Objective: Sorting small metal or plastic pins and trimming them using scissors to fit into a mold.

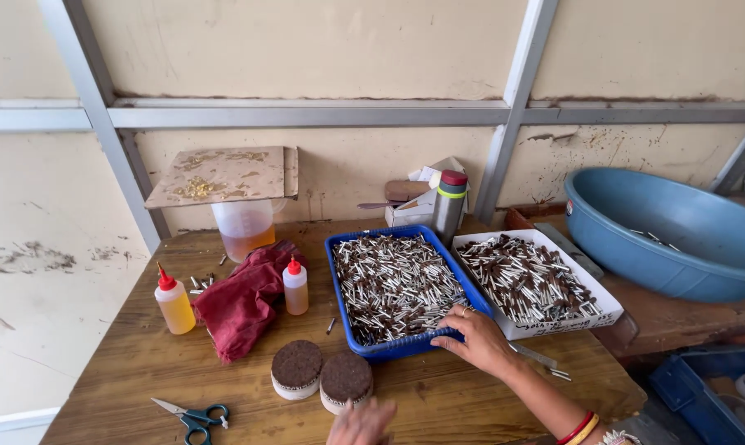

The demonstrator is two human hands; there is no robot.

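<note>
My right hand (475, 336) rests on the near right corner of a blue tray (408, 346), fingers over its rim and touching the small brown-and-white sticks (393, 284) that fill it. Red and yellow bangles sit on that wrist. My left hand (362, 423) shows only partly at the bottom edge, just below two round brown-topped pads (323, 377); its fingers look loosely spread and it holds nothing that I can see. A white tray (591, 321) of the same sticks lies right of the blue tray.
On the wooden table stand two small squeeze bottles with red caps (174, 301), a red cloth (244, 301), scissors (195, 416), a jug of amber liquid (244, 227) under a board, a steel flask (449, 204) and a small white box. A big blue basin (677, 239) sits right.
</note>
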